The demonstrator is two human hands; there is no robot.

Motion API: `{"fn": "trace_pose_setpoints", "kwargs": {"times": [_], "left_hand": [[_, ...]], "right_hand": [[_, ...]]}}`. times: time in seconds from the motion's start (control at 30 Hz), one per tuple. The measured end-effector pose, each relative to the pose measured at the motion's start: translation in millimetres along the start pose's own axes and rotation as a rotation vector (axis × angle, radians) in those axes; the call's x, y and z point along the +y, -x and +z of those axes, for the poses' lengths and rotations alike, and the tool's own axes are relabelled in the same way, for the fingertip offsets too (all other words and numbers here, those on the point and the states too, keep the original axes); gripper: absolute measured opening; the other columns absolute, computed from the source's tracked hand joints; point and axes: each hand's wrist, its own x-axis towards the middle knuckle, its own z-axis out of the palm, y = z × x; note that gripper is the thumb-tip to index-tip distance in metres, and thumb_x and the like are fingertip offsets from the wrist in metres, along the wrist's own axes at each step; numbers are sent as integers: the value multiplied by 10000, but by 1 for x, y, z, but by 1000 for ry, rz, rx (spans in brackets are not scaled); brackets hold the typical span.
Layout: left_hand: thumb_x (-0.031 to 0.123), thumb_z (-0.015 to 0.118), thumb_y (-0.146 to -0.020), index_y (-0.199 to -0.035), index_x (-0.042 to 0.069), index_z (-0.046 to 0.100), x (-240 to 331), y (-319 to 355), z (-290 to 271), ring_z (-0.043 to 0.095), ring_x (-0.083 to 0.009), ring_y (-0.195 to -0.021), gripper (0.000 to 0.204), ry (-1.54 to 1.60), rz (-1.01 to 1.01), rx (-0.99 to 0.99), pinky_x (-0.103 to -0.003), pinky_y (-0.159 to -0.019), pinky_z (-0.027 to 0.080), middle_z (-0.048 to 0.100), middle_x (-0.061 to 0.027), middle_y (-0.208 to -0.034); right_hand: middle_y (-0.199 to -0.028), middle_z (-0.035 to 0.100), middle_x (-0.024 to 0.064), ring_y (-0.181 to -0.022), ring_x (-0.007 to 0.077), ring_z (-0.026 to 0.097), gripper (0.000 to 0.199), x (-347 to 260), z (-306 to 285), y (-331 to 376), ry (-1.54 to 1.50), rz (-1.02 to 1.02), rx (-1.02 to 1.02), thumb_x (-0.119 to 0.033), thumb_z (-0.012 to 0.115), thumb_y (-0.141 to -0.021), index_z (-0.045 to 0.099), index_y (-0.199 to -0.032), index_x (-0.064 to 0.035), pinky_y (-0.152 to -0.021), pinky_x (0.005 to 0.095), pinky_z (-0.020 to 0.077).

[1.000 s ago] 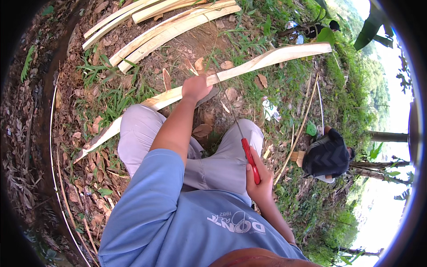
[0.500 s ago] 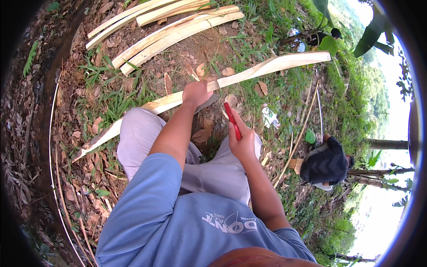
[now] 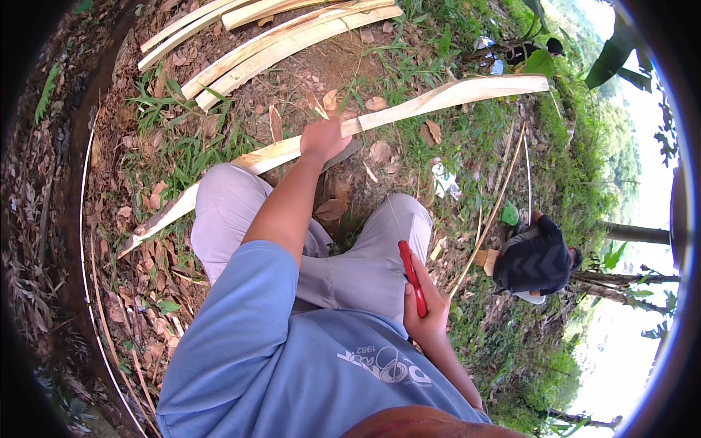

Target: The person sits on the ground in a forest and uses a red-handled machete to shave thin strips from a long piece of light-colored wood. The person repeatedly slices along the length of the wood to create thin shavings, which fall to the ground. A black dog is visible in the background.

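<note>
"Wooden plank (image 3: 398,113), where do you have it on your feed?"

"Low over the ground (image 3: 328,80), slanting from beside the left knee (image 3: 223,193) up to the far right. More pale strips (image 3: 292,45) lie beyond it, well apart."

"And the hands?"

"The left hand (image 3: 325,141) is curled tight on the plank, about midway along, pinning it as far as I can judge. The right hand (image 3: 427,303) is wrapped around a red-handled tool (image 3: 412,277), drawn in close to the body. Its thin blade runs up across the right leg (image 3: 376,255)."

"Is the blade on the wood?"

"I can't tell. It thins out past the knee and I lose the tip."

"Which step would you call this?"

"Sawing across the plank, I'd say, just to the right of the left hand, with the right arm at the pulled-back end of a stroke. That's my reading; from here I can't make out a cut."

"So what does the next move call for?"

"A straight push of the right hand toward the plank, blade in line, and a firm left hand. I'd watch those left fingers; they look near the blade's path."
</note>
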Motion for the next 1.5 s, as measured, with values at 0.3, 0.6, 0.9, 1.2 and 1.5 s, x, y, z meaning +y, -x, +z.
{"fn": "trace_pose_setpoints", "kwargs": {"times": [0.3,0.6,0.9,1.2,1.5], "left_hand": [[476,740,-944,-1194,64,745,-1,-1,-1,777,-387,-1006,482,17,-32,-30,-531,-910,607,805,-191,-1059],[483,753,-931,-1184,31,743,0,-9,1,772,-418,-990,518,-15,-6,-12,-540,-895,610,796,-218,-1027],[466,775,-925,-1212,50,739,4,-2,0,779,-390,-982,507,-29,-1,3,-531,-875,613,804,-199,-1010],[485,754,-924,-1182,51,751,2,-4,3,780,-397,-987,505,-25,-26,-21,-525,-903,614,807,-200,-1017],[470,760,-926,-1208,63,753,1,-5,-6,772,-399,-1028,495,8,-15,-52,-525,-924,608,803,-209,-1055]], "right_hand": [[-1000,798,221,-672,185,736,492,30,42,-80,-70,-10,58,-60,647,-1037,623,-1527,-20,-683,316,566],[-938,771,204,-724,202,691,496,60,89,-116,-209,37,113,-92,658,-1056,619,-1550,-80,-735,340,558],[-1102,811,220,-691,224,763,519,18,3,12,-88,88,61,-29,678,-1002,633,-1519,-25,-688,317,580],[-1030,809,206,-646,156,699,499,60,49,-63,-167,-14,125,-20,654,-1018,638,-1516,-25,-661,297,550],[-1061,811,218,-716,211,740,492,78,94,-116,-216,-14,101,-48,652,-1032,634,-1523,-36,-709,330,571]]}}
